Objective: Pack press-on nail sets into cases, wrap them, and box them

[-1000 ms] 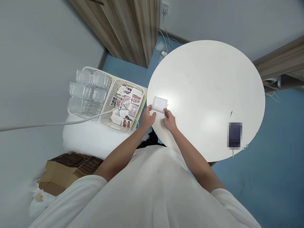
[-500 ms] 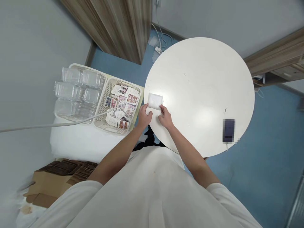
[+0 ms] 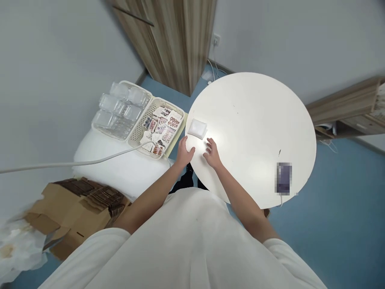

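A small white wrapped packet (image 3: 197, 129) lies flat on the round white table (image 3: 255, 116), near its left edge. Just below the packet's left corner is my left hand (image 3: 183, 153), thumb and fingers apart, with nothing in it. My right hand (image 3: 213, 153) hovers to the lower right of the packet, fingers loosely curved and spread, also holding nothing. A narrow gap shows between each hand and the packet.
Left of the table, one basket (image 3: 132, 140) holds carded sets of coloured oval pieces; another (image 3: 96, 127) holds clear plastic boxes. A white cable (image 3: 90, 162) crosses in front. Flattened cardboard (image 3: 75, 216) lies lower left. A pixelated dark object (image 3: 283, 178) sits at the table's right.
Both hands have let go of the white packet and drawn back toward me. The packet stays on the table, turned slightly. The whole view has shifted with my head.
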A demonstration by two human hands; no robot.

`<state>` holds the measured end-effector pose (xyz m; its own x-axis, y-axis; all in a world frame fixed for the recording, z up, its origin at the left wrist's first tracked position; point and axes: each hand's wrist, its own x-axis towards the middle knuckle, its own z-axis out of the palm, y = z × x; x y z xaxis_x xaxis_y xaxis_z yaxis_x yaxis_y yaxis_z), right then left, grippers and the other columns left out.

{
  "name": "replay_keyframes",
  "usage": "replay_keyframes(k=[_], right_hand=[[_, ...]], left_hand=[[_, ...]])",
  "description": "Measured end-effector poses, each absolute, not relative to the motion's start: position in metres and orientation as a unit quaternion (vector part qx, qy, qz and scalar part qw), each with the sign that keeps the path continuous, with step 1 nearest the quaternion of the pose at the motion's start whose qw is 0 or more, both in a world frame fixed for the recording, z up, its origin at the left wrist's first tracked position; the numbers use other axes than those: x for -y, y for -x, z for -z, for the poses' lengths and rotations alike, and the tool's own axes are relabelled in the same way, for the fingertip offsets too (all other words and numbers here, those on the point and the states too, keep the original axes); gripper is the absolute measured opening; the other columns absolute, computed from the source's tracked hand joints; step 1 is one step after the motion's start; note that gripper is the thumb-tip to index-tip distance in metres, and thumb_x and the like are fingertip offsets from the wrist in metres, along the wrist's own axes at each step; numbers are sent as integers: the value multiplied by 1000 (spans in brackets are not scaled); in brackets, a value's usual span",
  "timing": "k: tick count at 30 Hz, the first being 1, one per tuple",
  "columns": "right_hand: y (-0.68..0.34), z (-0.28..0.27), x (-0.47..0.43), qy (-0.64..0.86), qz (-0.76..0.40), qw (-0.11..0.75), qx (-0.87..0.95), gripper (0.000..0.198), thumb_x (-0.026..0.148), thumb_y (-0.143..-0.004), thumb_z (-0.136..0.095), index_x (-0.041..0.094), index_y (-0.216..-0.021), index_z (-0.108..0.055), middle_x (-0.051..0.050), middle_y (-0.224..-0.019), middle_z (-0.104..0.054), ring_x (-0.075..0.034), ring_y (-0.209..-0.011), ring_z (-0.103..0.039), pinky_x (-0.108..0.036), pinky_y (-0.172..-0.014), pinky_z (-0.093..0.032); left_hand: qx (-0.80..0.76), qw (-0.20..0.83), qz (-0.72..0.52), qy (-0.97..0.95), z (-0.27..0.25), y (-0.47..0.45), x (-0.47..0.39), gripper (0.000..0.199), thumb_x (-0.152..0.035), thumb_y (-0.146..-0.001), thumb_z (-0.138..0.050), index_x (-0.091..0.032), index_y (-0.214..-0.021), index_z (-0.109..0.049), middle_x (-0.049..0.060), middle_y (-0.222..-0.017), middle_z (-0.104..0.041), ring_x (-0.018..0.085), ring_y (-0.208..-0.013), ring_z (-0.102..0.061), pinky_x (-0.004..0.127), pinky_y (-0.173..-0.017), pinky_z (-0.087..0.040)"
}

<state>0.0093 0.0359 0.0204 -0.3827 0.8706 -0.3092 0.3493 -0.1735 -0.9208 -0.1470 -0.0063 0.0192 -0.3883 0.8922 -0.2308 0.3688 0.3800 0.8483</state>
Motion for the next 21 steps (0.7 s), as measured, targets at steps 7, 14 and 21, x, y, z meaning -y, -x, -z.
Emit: replay_keyframes(k=[7,14,21], right_hand=[[-37,-36,7,501,-584,247,589,65,18,-68,-46,26,-130,-30,-10,-140,-31,-20,-113,-46,-36,-84,-47],[-31,-41,43,472,-580,216,628,44,21,-75,-41,20,-119,-40,-11,-117,-52,-14,-79,-57,-32,-73,-49],[-2,-39,59,408,-602,212,653,50,25,-76,-43,23,-124,-33,-8,-112,-53,-10,-64,-53,-29,-63,-49]], left_hand=[[-787,319,-382,-366,-37,124,73,54,-29,-77,-54,-22,-128,-40,12,-135,-40,25,-125,-40,42,-98,-39],[-790,347,-415,-287,-55,118,134,42,-30,-78,-53,-20,-118,-50,11,-117,-58,21,-105,-57,38,-89,-47],[-798,326,-442,-249,-68,129,181,34,-30,-77,-53,-19,-110,-56,9,-104,-64,17,-90,-61,36,-85,-49]])
